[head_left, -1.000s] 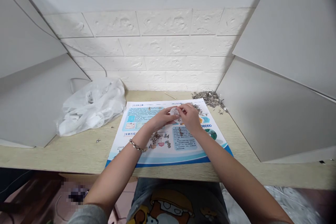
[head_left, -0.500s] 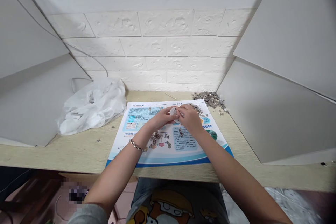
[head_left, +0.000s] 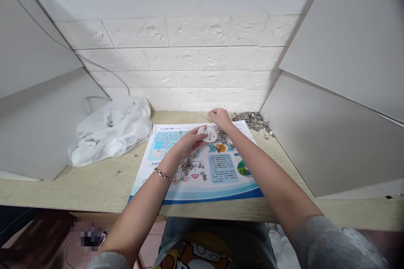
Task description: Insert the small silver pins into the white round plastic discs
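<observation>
Head view: a wall closes off the rear of the counter; panels bound both sides. A bag lies left of the printed sheet. A metal pile sits at the right rear; loose parts lie on the sheet. My right forearm covers part of the sheet. My right hand is curled beside the stick; I cannot tell whether it grips it. My left hand holds the white disc above the sheet, face upward, longer axis left to right in view.
</observation>
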`<control>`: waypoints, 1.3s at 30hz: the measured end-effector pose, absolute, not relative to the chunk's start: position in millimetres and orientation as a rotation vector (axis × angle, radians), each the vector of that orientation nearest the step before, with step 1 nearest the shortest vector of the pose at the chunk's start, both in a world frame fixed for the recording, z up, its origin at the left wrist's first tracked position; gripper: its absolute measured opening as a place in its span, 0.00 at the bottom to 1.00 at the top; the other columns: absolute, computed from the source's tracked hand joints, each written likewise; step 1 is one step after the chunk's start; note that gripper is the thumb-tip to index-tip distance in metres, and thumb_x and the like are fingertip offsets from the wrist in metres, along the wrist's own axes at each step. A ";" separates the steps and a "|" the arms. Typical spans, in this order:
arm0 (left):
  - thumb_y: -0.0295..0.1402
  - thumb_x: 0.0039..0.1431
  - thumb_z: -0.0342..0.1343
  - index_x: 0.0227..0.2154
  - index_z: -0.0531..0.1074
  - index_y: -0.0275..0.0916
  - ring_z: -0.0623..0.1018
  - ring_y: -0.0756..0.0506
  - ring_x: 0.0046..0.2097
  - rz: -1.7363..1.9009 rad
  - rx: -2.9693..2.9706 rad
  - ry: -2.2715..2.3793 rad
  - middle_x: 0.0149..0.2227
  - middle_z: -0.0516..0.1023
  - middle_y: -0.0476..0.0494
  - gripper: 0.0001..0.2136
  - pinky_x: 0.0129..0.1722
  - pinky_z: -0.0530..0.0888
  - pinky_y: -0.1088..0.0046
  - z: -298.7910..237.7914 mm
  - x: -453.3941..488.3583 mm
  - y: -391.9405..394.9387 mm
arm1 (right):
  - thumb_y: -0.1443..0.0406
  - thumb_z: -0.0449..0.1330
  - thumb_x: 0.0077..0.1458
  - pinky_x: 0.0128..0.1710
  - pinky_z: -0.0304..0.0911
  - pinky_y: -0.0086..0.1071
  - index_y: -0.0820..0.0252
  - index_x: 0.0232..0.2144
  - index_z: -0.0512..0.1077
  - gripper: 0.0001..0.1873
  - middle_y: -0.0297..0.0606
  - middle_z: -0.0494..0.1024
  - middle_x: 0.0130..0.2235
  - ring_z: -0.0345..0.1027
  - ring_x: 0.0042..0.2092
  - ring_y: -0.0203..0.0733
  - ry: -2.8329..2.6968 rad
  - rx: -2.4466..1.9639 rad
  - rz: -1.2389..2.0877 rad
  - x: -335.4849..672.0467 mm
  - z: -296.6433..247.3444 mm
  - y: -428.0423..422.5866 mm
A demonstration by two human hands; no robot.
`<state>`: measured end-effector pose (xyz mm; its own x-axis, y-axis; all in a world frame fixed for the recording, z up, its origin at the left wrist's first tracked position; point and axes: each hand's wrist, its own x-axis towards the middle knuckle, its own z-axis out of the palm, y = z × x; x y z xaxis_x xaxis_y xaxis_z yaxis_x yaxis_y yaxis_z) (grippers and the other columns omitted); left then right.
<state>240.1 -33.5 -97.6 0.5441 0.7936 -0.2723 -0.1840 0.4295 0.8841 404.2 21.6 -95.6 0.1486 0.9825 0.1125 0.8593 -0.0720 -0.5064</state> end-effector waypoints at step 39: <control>0.24 0.46 0.59 0.52 0.61 0.39 0.70 0.52 0.32 0.582 1.194 0.610 0.32 0.70 0.46 0.27 0.32 0.67 0.75 -100.5 257.8 -62.5 | 0.49 0.44 0.56 0.19 0.52 0.25 0.61 0.18 0.58 0.25 0.32 0.60 0.15 0.54 0.18 0.31 -1.105 -1.328 0.491 383.2 -101.3 -73.7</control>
